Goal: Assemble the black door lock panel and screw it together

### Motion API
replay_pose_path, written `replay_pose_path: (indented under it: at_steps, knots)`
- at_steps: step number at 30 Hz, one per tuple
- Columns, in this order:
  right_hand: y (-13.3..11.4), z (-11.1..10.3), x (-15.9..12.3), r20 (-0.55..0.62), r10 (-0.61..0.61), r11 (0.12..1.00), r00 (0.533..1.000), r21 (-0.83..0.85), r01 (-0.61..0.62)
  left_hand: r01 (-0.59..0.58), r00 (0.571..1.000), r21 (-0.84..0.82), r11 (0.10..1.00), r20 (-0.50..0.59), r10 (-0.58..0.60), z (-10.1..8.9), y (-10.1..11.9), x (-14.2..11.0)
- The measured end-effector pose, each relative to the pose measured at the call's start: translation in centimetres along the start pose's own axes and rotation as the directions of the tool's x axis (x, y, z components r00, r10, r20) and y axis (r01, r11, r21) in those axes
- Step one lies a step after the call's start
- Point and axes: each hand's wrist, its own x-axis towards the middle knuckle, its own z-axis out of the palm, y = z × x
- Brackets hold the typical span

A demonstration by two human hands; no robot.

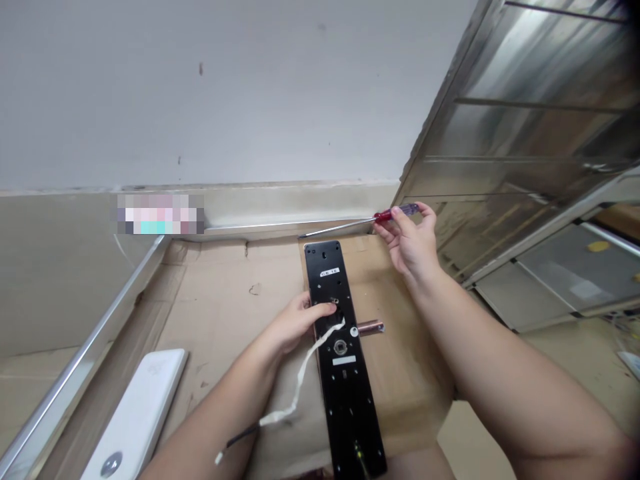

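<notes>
A long black lock panel (345,373) lies lengthwise on brown cardboard (225,293), with a white label near its far end and a copper-coloured handle (371,327) sticking out to its right. My left hand (295,323) rests on the panel's left edge, with the fingers curled onto its face. A white flat cable (305,373) runs from the panel's middle down to the left. My right hand (407,240) is raised beyond the panel's far right corner, closed on the red and purple handle of a long screwdriver (350,225). The shaft points left.
A white oblong cover (137,413) lies at the lower left on the cardboard. A metal rail (80,360) runs along the left edge. Shiny steel panels and frames (525,167) lean at the right. A pale wall stands behind.
</notes>
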Motion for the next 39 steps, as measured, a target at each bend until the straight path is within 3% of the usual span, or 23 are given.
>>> replay_pose_path:
  at_steps: [3,7,12,19,26,33,39]
  knots:
    - [-0.1,0.1,-0.1,0.005,-0.008,1.0,1.0,-0.007,0.008,-0.062,0.996,0.015,0.998,0.068,0.061,-0.2,-0.3,0.1]
    - [-0.6,0.4,-0.5,0.032,-0.044,0.999,0.999,-0.02,0.045,-0.26,0.966,0.065,0.963,0.024,0.259,0.1,-0.5,0.2]
    - [-2.1,1.0,-1.4,0.1,-0.19,0.977,0.977,-0.083,0.199,-0.358,0.934,0.072,0.931,0.024,0.357,0.2,-0.8,0.4]
    - [-5.8,2.8,-4.5,0.187,-0.439,0.861,0.879,-0.194,0.471,-0.452,0.891,0.176,0.874,0.061,0.449,-0.3,-1.5,1.1]
    - [-7.2,4.7,-6.4,0.315,-0.57,0.741,0.759,-0.203,0.64,-0.51,0.86,0.177,0.842,0.107,0.499,0.0,-1.1,0.9]
    - [-8.0,6.4,-7.1,0.389,-0.437,0.806,0.811,-0.231,0.545,-0.541,0.841,0.168,0.824,0.09,0.534,0.1,-1.1,1.0]
    - [-8.2,7.2,-7.1,0.349,-0.323,0.863,0.88,-0.274,0.425,-0.532,0.847,0.174,0.829,0.105,0.522,0.1,-1.0,1.0]
